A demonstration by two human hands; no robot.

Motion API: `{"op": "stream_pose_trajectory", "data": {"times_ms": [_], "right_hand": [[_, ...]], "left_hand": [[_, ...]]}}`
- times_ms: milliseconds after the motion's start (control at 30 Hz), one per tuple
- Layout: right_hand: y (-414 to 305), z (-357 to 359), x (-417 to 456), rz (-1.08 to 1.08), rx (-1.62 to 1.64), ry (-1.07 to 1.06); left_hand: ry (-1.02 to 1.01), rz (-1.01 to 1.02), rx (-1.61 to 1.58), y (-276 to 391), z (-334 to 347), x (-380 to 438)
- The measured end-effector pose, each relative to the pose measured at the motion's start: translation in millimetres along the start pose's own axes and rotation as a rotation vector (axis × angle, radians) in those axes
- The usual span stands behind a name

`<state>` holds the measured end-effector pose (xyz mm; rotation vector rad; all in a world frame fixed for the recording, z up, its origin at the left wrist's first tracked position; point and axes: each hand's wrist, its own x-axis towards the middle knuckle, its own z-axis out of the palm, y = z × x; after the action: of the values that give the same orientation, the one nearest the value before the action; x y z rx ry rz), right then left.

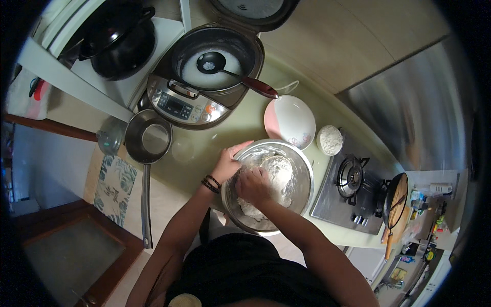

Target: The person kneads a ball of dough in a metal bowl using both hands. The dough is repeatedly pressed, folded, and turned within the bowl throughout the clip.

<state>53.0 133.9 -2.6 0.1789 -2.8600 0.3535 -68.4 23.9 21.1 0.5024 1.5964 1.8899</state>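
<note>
A stainless steel mixing bowl [305, 184] stands at the counter's front edge, close before my body. My left hand [227, 165] holds the bowl's left rim, its thumb pointing towards the far side. Inside the bowl, my right hand [254, 185] presses with curled fingers into floury dough [282, 172]; the fingertips are hidden. Dry white flour lies over much of the dough, and smears coat the bowl's inner wall. Just beyond the rim sits a pink and white plate [293, 113]. To its right is a small bowl of white flour [330, 140].
An open rice cooker [207, 113] holds whitish liquid and a black ladle [261, 87]. On the left, a steel saucepan [132, 140] points its long handle past the counter edge, beside a clear glass vessel [110, 139]. A gas hob [330, 207] and a frying pan [388, 245] are on the right.
</note>
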Motion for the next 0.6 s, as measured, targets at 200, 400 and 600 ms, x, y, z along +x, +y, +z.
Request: {"op": "stream_pose_trajectory", "data": {"times_ms": [200, 400, 600], "right_hand": [[2, -15, 1, -0.006, 0.229, 0.085], [52, -83, -11, 0.680, 0.304, 0.228], [57, -44, 4, 0.758, 0.123, 0.010]], "left_hand": [[-0.035, -0.060, -0.053, 0, -3, 8], [-0.033, -0.031, -0.007, -2, -4, 5], [-0.015, 0.025, 0.025, -14, -6, 5]]}}
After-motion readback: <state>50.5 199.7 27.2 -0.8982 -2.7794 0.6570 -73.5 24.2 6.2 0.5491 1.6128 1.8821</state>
